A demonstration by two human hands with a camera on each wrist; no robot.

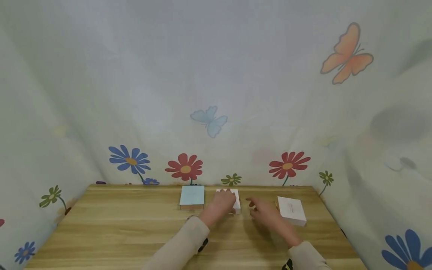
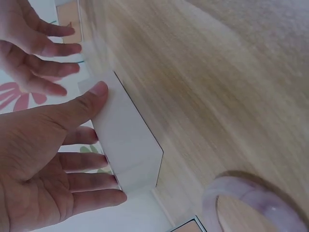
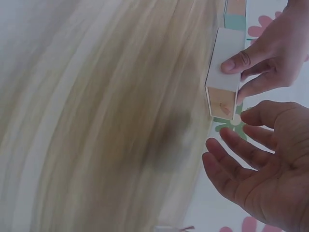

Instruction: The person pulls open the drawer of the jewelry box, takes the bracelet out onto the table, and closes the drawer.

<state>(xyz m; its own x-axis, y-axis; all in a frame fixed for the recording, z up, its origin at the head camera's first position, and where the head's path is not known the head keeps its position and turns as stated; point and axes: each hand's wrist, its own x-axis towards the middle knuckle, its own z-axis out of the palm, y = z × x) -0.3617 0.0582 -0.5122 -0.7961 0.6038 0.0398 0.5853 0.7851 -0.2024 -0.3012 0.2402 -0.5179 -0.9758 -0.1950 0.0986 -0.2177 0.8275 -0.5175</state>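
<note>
My left hand (image 1: 222,204) holds a small white box (image 2: 128,140) on the wooden table. Its thumb presses the near long side while the other fingers reach over the top. Seen from the right wrist, the box's tan end (image 3: 222,102) faces my right hand. That right hand (image 1: 266,215) hovers just right of this box, fingers spread and loosely bent, holding nothing. A light blue box (image 1: 192,195) lies to the left of my left hand. Another white box (image 1: 291,210) lies just beyond the right hand, on its right side.
The wood-grained table (image 1: 128,232) ends at the back against a pale curtain (image 1: 152,93) printed with flowers and butterflies. More curtain hangs along both sides. A pale lilac bangle (image 2: 256,193) shows low in the left wrist view.
</note>
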